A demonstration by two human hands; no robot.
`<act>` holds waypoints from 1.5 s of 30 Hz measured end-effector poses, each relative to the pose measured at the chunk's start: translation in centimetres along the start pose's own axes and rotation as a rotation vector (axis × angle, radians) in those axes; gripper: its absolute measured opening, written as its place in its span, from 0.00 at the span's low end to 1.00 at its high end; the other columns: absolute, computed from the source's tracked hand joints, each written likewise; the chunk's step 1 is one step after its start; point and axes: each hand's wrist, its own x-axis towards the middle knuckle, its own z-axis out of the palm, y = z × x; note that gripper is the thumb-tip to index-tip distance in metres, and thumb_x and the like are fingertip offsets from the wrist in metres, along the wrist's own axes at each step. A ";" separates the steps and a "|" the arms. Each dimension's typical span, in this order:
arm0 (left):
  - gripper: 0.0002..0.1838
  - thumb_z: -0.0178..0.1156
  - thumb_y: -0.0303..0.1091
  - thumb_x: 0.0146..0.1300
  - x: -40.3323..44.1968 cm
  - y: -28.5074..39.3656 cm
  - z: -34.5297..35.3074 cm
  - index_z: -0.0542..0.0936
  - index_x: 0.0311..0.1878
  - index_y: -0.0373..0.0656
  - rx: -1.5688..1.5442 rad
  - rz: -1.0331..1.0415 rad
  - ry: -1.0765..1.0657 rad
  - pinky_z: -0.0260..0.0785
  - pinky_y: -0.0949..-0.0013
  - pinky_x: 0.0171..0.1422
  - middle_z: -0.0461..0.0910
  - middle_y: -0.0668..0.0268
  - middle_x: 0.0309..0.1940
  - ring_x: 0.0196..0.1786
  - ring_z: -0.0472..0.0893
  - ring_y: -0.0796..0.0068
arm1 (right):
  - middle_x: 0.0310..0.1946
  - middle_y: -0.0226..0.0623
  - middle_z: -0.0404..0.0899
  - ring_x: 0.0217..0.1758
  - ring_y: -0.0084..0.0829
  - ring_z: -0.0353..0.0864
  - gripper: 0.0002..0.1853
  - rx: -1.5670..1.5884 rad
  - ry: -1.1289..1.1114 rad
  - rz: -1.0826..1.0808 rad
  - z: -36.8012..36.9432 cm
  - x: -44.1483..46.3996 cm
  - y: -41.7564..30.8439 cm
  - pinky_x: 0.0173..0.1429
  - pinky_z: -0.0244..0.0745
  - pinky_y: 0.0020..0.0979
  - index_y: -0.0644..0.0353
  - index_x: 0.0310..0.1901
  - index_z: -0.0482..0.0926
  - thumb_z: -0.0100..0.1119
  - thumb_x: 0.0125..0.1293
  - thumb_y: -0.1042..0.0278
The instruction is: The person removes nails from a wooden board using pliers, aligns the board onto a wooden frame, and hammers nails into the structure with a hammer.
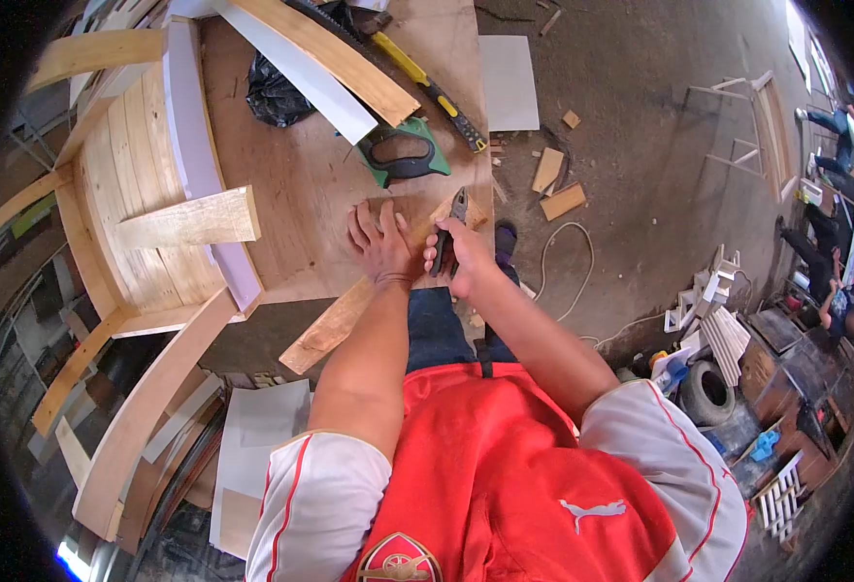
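My right hand [464,254] is closed around the handles of a pair of pliers [459,206], whose jaws point away from me over the end of a wooden slat [335,325]. That slat lies diagonally, its near end jutting past the table edge. My left hand [385,241] rests flat beside the pliers, fingers spread on the plywood tabletop [296,184] and the thumb side against the slat. Just beyond my hands is a handsaw with a green handle [403,153]. Whatever the plier jaws touch is too small to make out.
Farther up the table lie a yellow-and-black hammer [429,89], a wooden board [335,53], a white strip [296,73] and a black plastic bag [277,92]. A curved wooden frame [146,194] stands at left. Wood offcuts [563,201] and a cable [590,254] lie on the floor; people are at far right.
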 end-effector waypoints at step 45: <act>0.20 0.56 0.44 0.70 -0.5 0.4 -0.7 0.76 0.63 0.52 -0.032 -0.004 -0.011 0.49 0.39 0.77 0.65 0.54 0.72 0.78 0.59 0.47 | 0.22 0.33 0.80 0.19 0.30 0.76 0.20 -0.270 -0.349 0.105 6.8 -10.5 -12.3 0.28 0.74 0.36 0.55 0.32 0.79 0.61 0.70 0.45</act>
